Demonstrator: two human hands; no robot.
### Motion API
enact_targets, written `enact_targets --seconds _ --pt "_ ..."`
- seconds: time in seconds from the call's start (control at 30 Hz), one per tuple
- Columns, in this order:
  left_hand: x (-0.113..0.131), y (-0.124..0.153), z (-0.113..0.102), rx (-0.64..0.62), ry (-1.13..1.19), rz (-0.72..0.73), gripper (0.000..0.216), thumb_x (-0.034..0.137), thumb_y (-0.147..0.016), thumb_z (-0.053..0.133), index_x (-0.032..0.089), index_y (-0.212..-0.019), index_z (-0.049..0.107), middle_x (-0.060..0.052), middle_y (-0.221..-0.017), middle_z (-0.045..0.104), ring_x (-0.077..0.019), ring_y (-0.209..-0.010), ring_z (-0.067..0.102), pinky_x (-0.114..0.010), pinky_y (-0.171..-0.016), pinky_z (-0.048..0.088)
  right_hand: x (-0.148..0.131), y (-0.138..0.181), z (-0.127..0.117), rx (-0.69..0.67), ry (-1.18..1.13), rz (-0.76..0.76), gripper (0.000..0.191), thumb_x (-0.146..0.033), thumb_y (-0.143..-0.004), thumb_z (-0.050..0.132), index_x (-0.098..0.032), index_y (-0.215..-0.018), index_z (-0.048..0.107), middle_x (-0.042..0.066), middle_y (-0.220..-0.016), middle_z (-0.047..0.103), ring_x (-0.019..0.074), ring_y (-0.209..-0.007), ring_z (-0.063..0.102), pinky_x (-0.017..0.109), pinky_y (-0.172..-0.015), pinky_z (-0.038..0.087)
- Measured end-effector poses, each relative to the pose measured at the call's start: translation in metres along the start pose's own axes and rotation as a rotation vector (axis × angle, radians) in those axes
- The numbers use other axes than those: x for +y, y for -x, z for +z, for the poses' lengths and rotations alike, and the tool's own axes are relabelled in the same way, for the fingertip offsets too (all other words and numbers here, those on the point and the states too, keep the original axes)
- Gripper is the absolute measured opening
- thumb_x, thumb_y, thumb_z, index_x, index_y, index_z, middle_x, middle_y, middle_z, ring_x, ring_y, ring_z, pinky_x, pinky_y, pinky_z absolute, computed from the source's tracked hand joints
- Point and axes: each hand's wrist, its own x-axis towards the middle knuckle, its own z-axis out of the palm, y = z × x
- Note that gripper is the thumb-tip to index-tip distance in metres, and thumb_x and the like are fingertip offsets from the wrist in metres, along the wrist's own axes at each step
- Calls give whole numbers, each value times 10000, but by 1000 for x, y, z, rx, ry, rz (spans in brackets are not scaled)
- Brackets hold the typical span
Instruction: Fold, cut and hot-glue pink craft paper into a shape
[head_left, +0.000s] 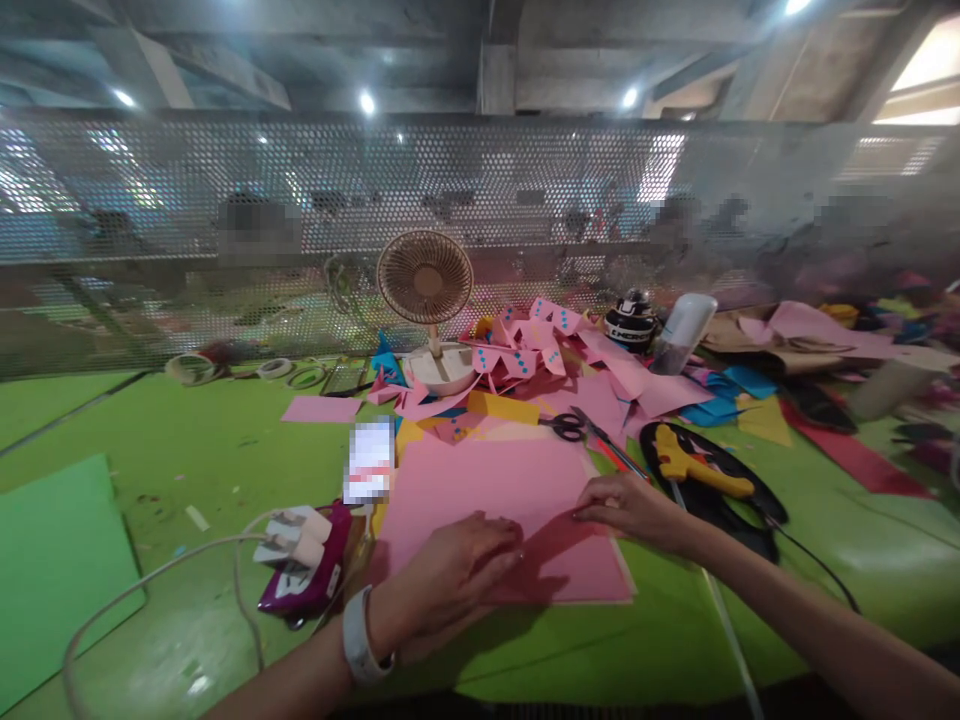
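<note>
A large pink paper sheet [487, 490] lies on the green table [187, 440] in front of me. My left hand [450, 575] rests palm down on the sheet's near edge, fingers loosely curled and spread, with a white band on the wrist. My right hand [630, 508] lies on the sheet's right edge, fingertips pressed flat against the paper. Neither hand lifts anything off the table.
Scissors [574, 425] and a yellow glue gun [701, 470] on a black mat lie right of the sheet. A small fan [425, 290] stands behind amid several pink paper scraps. A plugged power strip [300, 560] and cable lie left, beside a green sheet [52, 560]. A perforated screen backs the table.
</note>
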Motion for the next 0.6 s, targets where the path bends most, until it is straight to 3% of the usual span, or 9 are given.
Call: enact_targets --seconds 0.1,0.3,0.47,0.6 --pt "-3 2 2 74 33 -34 364 418 -954 536 208 -1243 608 -61 -1182 682 -201 -1074 637 -328 -969 487 -1 0 4 27 -47 51 400 -548 -779 690 -160 -686 687 6 -631 629 132 -619 554 242 -572 399" --pt "2 6 5 83 151 -22 279 337 -987 485 238 -1134 699 -43 -1107 718 -168 -1017 661 -267 -898 517 -12 8 3 5 -215 2 345 -515 -750 732 -171 -755 700 23 -736 667 152 -716 600 250 -642 461" --pt "5 11 1 154 506 -194 305 367 -978 499 174 -938 732 -58 -952 720 -163 -850 654 -255 -737 518 -15 11 -7 -59 -221 20 401 -512 -736 741 -186 -964 692 45 -932 696 190 -845 630 280 -744 507" --pt "-1 11 4 186 540 -356 382 421 -946 521 143 -732 671 -21 -725 631 -129 -660 554 -229 -584 433 -2 7 -6 100 -111 80 420 -591 -857 555 -187 -778 640 5 -722 619 153 -701 573 257 -633 475"
